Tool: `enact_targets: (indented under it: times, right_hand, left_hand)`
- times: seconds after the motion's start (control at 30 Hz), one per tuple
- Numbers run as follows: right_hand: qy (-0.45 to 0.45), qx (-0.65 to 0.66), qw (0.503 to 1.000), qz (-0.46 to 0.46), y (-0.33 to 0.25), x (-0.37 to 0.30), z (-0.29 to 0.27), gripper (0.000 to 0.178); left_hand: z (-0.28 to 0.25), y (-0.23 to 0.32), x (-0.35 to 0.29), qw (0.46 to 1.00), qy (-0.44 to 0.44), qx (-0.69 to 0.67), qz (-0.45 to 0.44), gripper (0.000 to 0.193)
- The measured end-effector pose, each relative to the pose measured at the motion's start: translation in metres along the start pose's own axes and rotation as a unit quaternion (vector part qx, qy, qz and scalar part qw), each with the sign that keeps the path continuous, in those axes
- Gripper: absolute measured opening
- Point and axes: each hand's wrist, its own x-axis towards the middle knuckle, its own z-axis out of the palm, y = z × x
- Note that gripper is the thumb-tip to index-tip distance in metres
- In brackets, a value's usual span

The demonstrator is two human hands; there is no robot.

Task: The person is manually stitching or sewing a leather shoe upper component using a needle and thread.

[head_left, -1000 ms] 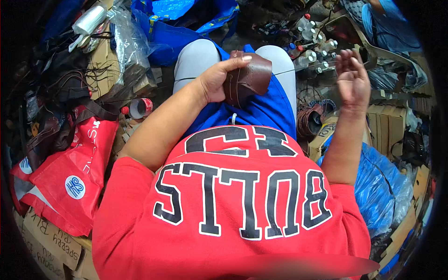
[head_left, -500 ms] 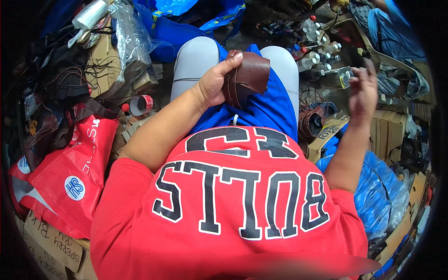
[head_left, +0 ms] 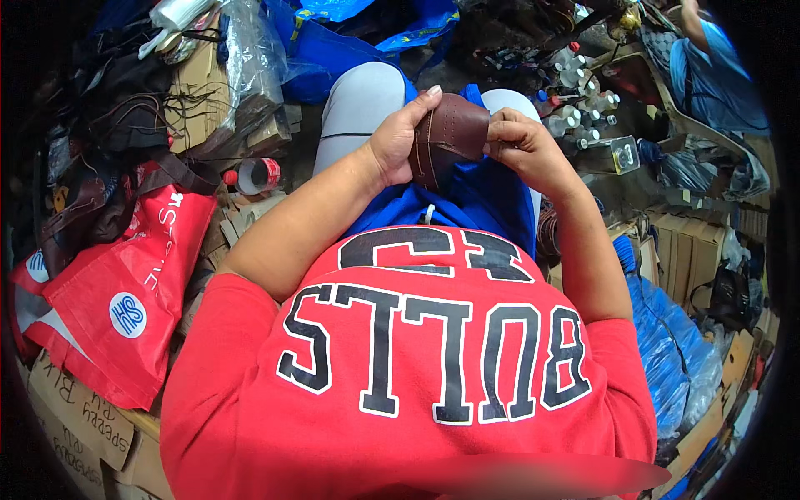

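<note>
A dark brown leather shoe upper point(head_left: 455, 132) with rows of stitch holes and pale stitching hangs above my lap, between my knees. My left hand point(head_left: 402, 137) grips its left side, the thumb lying along the top edge and the other fingers mostly hidden behind the leather. At the right edge of the upper is my right hand point(head_left: 529, 150), its fingers closed in a pinch against the leather. Whatever small thing may be between those fingertips cannot be made out.
A red bag point(head_left: 125, 292) and a bottle with a red cap point(head_left: 256, 177) lie to my left. Several small bottles point(head_left: 583, 108) stand ahead on the right. Cardboard point(head_left: 687, 250) and blue plastic wrapping point(head_left: 667, 342) crowd my right side; a blue bag point(head_left: 333, 58) lies beyond my knees.
My right hand has come in from a raised spot out on the right to the upper's right edge. My left hand keeps its hold; the view has shifted slightly.
</note>
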Motion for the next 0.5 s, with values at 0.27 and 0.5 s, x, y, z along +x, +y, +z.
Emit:
enact_targets:
  times: [0.27, 0.5]
  right_hand:
    - [-0.050, 0.040, 0.998, 0.024, 0.013, 0.006, -0.004, 0.012]
    - [-0.088, 0.076, 0.993, 0.035, 0.031, 0.009, -0.011, 0.023]
  left_hand:
    - [-0.006, -0.001, 0.004, 1.000, -0.017, -0.017, -0.017, 0.046]
    - [0.000, -0.001, 0.004, 1.000, 0.008, -0.011, -0.021, 0.046]
